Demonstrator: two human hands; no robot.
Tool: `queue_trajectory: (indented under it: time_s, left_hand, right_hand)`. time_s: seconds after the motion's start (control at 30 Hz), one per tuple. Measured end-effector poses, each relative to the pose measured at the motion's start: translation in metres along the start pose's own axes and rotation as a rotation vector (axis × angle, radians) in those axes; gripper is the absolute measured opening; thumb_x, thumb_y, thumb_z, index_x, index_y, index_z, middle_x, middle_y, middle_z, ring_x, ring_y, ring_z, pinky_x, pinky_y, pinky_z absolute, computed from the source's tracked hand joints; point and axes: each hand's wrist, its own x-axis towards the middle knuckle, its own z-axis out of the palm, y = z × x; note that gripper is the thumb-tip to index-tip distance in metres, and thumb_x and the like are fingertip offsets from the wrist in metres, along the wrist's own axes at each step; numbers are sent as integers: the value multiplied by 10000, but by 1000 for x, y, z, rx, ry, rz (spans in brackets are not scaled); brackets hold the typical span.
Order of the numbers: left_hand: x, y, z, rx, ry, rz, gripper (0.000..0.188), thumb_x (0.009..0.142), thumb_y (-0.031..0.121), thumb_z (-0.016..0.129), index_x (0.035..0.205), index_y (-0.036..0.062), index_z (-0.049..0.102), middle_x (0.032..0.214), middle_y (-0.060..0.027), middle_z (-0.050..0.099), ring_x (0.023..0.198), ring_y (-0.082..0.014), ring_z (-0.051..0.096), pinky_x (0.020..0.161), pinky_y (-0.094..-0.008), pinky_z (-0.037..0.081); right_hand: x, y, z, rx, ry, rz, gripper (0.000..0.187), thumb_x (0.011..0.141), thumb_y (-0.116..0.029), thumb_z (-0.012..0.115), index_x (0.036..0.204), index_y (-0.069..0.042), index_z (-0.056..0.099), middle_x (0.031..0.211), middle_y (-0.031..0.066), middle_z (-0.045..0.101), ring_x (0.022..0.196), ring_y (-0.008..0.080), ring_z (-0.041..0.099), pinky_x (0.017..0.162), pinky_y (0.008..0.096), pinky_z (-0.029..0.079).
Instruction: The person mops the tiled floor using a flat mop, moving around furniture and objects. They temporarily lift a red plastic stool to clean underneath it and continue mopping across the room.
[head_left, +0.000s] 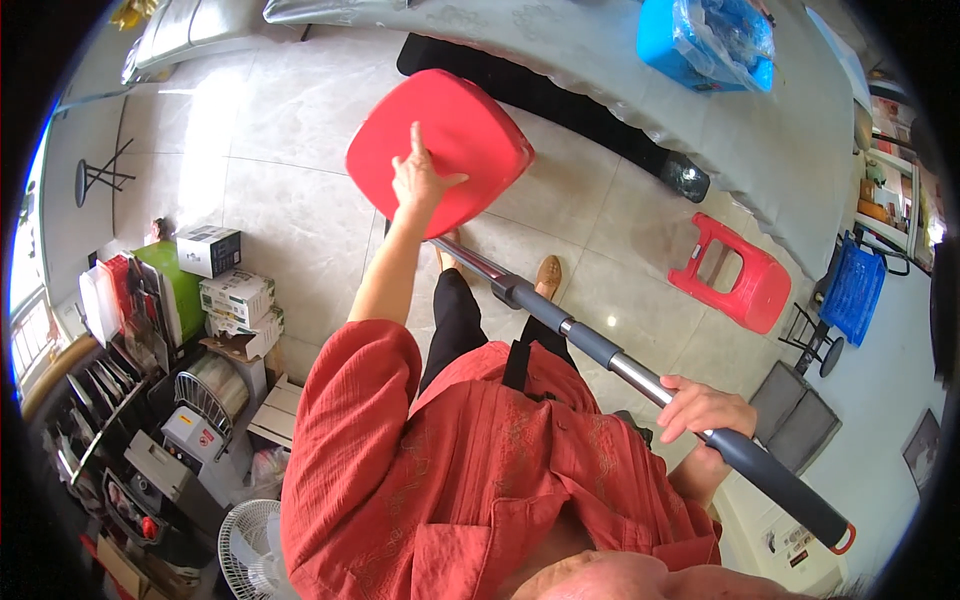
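A red plastic stool [470, 130] is in front of me, its seat facing up toward me and slightly tilted. My left hand [420, 182] is on the middle of the seat, index finger stretched out and thumb apart. The other fingers curl down against the seat, their tips hidden. A long telescopic pole [590, 343], grey and silver with a dark grip and a red loop at its end, slants across my body. My right hand [705, 412] is closed around it just below the grip. The stool hides the pole's far end.
A second red stool [745, 280] lies on its side at the right. Beyond is a table with a grey cover [560, 50], bearing a blue bin [690, 50]. Boxes [240, 300], a white fan [250, 545] and stacked household items crowd the left. A folded grey box [797, 415] leans at right.
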Motion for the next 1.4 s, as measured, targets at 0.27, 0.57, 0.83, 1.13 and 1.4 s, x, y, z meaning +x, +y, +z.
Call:
queue_trajectory:
  time_s: [0.27, 0.57, 0.83, 1.13, 1.4]
  left_hand:
    - [25, -73, -26, -56, 92, -295, 1368, 500, 557, 912, 1543, 203, 101, 1118, -41, 663, 1154, -369, 531, 935, -475, 496]
    - [16, -217, -49, -79, 511, -709, 1294, 505, 658, 866, 1507, 203, 185, 1035, -162, 699, 1033, -356, 650, 848, -461, 540]
    - [-5, -346, -45, -803, 664, -1018, 1127, 721, 498, 827, 1535, 145, 131, 1486, -125, 387, 1136, -311, 565, 762, -455, 549]
    - [10, -408, -61, -1087, 627, -989, 1095, 749, 482, 815, 1531, 103, 149, 1496, -110, 347, 1215, -290, 499, 806, -414, 512]
    - [99, -439, -130, -1194, 658, -864, 1126, 754, 471, 818, 1528, 80, 100, 1473, -153, 334, 1219, -307, 475, 836, -432, 518]
  right_hand:
    - [7, 2, -1, 19, 87, 26, 441, 868, -376, 676, 614, -20, 617, 547, 40, 595, 534, 229, 605, 861, 529, 507]
    - [39, 2, 0, 77, -7, -14, 387, 866, -339, 675, 618, -49, 611, 520, 23, 577, 503, 205, 586, 835, 519, 508]
    - [62, 8, -2, 113, -172, -75, 66, 844, -93, 632, 871, -38, 607, 554, 40, 594, 530, 213, 600, 898, 551, 478]
    - [103, 1, 9, 131, -262, -61, 167, 747, -105, 711, 754, -69, 548, 540, 28, 577, 463, 206, 586, 758, 522, 490]
    - [126, -4, 32, 119, -202, -48, 237, 794, -165, 752, 859, -96, 534, 562, 13, 596, 495, 166, 579, 746, 471, 434]
